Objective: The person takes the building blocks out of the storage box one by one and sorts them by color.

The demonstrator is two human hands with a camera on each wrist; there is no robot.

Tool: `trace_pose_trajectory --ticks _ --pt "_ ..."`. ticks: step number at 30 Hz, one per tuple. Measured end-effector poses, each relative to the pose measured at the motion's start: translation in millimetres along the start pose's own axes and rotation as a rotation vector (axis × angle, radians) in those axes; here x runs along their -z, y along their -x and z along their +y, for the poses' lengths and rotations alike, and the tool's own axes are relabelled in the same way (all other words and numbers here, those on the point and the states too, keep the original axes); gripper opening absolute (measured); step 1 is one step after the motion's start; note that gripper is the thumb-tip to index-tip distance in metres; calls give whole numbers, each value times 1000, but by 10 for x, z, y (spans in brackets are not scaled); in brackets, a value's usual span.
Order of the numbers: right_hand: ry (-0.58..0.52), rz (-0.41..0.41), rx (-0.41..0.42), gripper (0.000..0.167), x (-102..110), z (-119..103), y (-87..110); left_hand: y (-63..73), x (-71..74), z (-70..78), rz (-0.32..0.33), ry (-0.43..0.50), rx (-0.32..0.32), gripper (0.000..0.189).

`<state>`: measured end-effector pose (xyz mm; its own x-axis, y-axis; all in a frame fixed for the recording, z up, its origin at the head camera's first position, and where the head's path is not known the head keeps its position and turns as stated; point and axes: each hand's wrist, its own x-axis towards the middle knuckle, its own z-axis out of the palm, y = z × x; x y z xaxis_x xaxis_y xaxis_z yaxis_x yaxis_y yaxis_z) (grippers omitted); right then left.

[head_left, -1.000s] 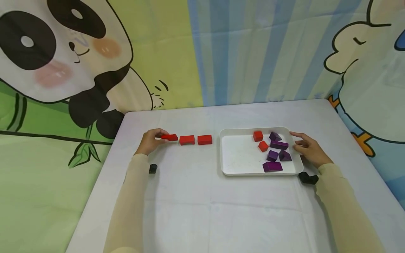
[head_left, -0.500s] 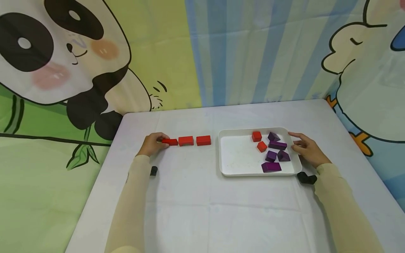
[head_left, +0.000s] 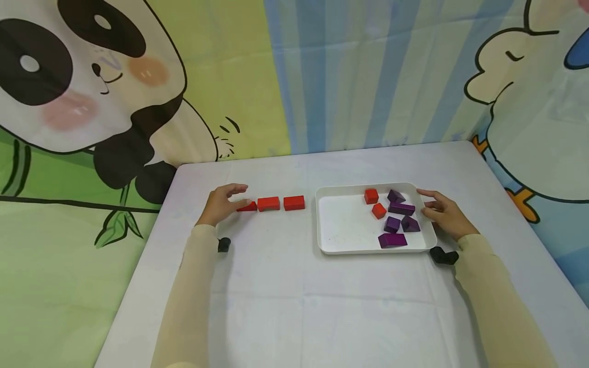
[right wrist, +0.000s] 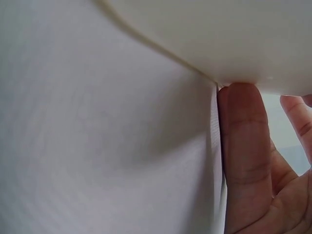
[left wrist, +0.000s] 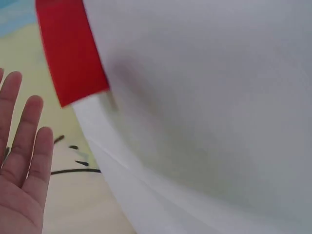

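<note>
My left hand [head_left: 221, 205] is at the left end of a row of three red blocks, its fingers spread apart. Its thumb overlaps the leftmost red block [head_left: 249, 207] in the head view, hiding part of it. The middle red block [head_left: 268, 204] and the right red block [head_left: 294, 203] lie in line with it. In the left wrist view, extended fingers [left wrist: 34, 141] are apart from a red block [left wrist: 73, 48]. My right hand [head_left: 445, 214] touches the right side of a white tray [head_left: 340, 250]; straight fingers [right wrist: 247, 136] meet the tray wall [right wrist: 253, 44] in the right wrist view.
In the tray's right half are two red cubes [head_left: 379, 210] and several purple blocks [head_left: 392, 240], including triangular ones. Black wrist devices [head_left: 444, 255] show beneath both wrists. A white cloth covers the table [head_left: 303, 306], and a cartoon-printed curtain [head_left: 248, 76] stands behind it.
My left hand has set the leftmost red block down at the row's end and let go, its fingers spreading upward. The right hand stays at the tray. The head view has shifted slightly.
</note>
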<state>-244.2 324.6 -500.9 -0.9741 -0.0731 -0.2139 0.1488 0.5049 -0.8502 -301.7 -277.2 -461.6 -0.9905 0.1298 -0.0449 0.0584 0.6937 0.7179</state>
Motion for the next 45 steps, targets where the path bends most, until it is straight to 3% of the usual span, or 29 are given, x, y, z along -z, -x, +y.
trace_pose_trajectory --ticks 6,15,21,31,45 --pt "-6 -3 13 66 -6 0 -13 -7 -61 227 67 50 -35 49" --pt "-14 -2 23 65 8 18 -8 -70 -208 498 82 162 -149 44" --pt "-17 -8 25 65 9 9 2 -78 -328 658 109 228 -162 38" --pt "-9 -1 18 65 12 -16 12 -129 -558 948 83 315 -152 38" --pt "-10 -9 6 65 14 -7 5 -248 -821 1286 34 371 -217 38"
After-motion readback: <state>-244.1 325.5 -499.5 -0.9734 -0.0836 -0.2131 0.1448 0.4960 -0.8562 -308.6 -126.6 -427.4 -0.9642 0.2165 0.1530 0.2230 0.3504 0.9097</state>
